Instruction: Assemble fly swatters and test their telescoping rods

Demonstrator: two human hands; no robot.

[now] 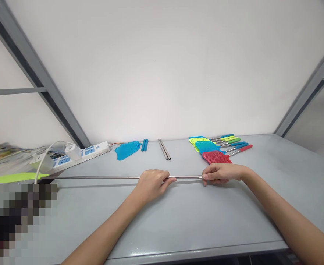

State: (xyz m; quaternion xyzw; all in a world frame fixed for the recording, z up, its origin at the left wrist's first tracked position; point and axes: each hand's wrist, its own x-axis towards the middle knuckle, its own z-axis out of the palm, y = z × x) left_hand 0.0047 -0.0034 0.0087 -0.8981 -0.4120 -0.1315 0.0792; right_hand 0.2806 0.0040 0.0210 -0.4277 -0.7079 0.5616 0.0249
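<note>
Between the left hand (151, 184) and the right hand (221, 173), one slim metal rod (95, 177) stretches just above a grey worktop (178, 217), its thin shadow below. The left hand is curled over the rod from above, its palm out of sight; the right hand pinches the rod's right end, and its fingers cover the very tip. Far left of the left hand, the rod joins a lime-green swatter head (15, 178), which the picture's edge cuts off and a white cable (41, 160) crosses. Below that head, a pixelated patch (21, 224) conceals whatever lies there. The rod's long axis runs sideways, nearly level, with the swatter head pointing left.

Beyond the left hand lie two loose metal tubes (164, 149), two blue handles (144, 145) and blue swatter heads (127, 150), too overlapped to count; farther left is one white power strip (81, 157). Just beyond the right hand, one red swatter (217, 156) lies in front of several blue and green swatters (206, 146), overlapping too closely for a sure count.
</note>
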